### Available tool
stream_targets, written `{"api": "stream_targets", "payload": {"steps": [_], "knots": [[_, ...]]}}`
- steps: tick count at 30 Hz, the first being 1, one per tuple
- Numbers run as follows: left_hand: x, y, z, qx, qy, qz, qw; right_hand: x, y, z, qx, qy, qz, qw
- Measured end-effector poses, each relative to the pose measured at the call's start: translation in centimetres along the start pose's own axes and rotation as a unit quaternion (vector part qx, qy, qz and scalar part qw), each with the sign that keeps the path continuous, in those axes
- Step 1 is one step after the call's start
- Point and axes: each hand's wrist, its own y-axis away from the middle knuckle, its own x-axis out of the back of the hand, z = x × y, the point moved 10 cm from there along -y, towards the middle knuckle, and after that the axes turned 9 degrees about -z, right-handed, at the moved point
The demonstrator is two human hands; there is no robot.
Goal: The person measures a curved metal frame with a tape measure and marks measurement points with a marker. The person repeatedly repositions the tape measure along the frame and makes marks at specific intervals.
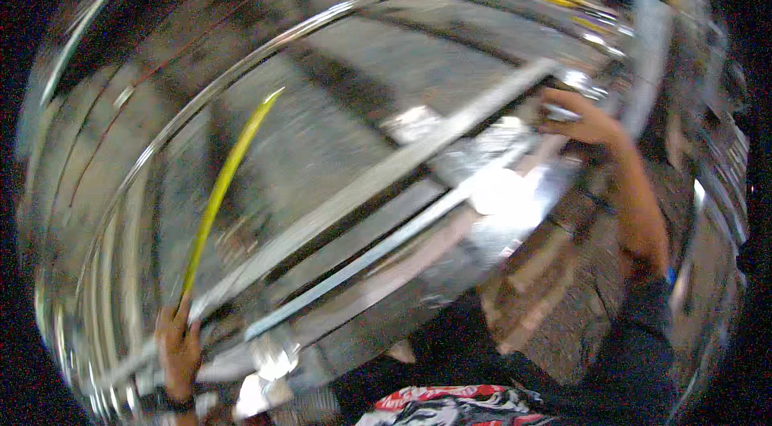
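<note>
A long, thin yellow strip that looks like a tape measure's blade (pixel 223 185) rises from my left hand (pixel 178 350) at the lower left. The fingers are closed at its lower end, and its far tip leans to the right. A straight grey metal bar (pixel 386 177) runs diagonally from beside my left hand up to my right hand (pixel 585 119). The fingers of my right hand are bent near the bar's far end, with a small silvery thing (pixel 560 112) at them. Motion blur hides what exactly that hand grips.
A shiny metal rail (pixel 310 22) curves across the far side. Below the bar lies a paler metal strip (pixel 362 257), with bright reflective metal (pixel 507 197) near my right hand. Long bars (pixel 112 273) stand at the left. Yellow items (pixel 567 2) lie at the far right.
</note>
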Motion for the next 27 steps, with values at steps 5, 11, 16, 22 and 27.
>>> {"api": "stream_targets", "payload": {"steps": [5, 11, 16, 22, 27], "knots": [[1.0, -4.4, 5.3, -0.004, 0.068, -0.01, 0.998, 1.9, 3.5, 9.3, -0.072, -0.167, -0.045, 0.982], [-1.2, -3.2, 3.8, 0.006, 0.032, -0.03, 0.999, 2.3, 2.5, 5.4, -0.039, -0.187, 0.022, 0.981], [-3.8, 0.1, 0.1, 0.003, 0.017, -0.022, 1.0, 3.2, 0.0, -4.2, 0.101, -0.064, 0.023, 0.993], [-3.3, 0.1, 0.7, -0.023, -0.008, -0.077, 0.997, 3.3, 7.6, -8.1, 0.194, -0.025, 0.036, 0.98], [-4.3, 1.0, -1.5, -0.026, -0.054, -0.068, 0.996, 1.1, 9.5, -7.6, 0.205, -0.139, 0.115, 0.962]]}}
